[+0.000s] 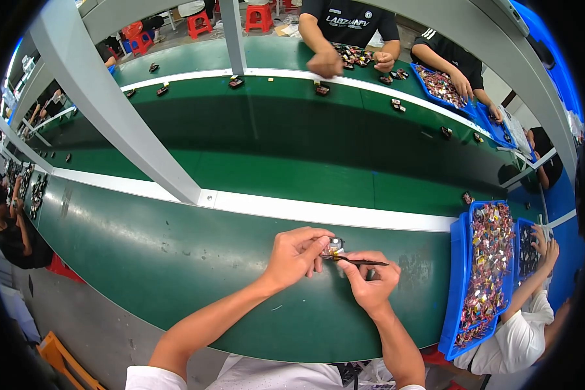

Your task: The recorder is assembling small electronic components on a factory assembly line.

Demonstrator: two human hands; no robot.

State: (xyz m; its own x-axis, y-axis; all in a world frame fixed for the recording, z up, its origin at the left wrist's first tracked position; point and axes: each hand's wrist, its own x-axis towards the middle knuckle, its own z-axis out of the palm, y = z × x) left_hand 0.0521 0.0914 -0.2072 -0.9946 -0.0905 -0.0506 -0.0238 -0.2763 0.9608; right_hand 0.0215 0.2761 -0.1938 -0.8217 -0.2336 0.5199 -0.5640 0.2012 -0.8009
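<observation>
Over the green worktable [208, 260], my left hand [294, 255] pinches a small dark electronic part [335, 243] between thumb and fingers. The part has a pale round spot and a bit of yellow on it. Black tweezers [369, 262] are gripped in my right hand [374, 283], their tip reaching to the near side of the part. Where exactly the tip touches is too small to make out. My left fingers hide much of the part.
At my right stands a blue tray [457, 279] heaped with small wired components, with a second blue tray [519, 250] and a co-worker's hands [545, 248] beyond it. A green conveyor belt [273, 172] carrying scattered dark parts runs behind a white rail [331, 214]. A grey post [110, 107] rises at left.
</observation>
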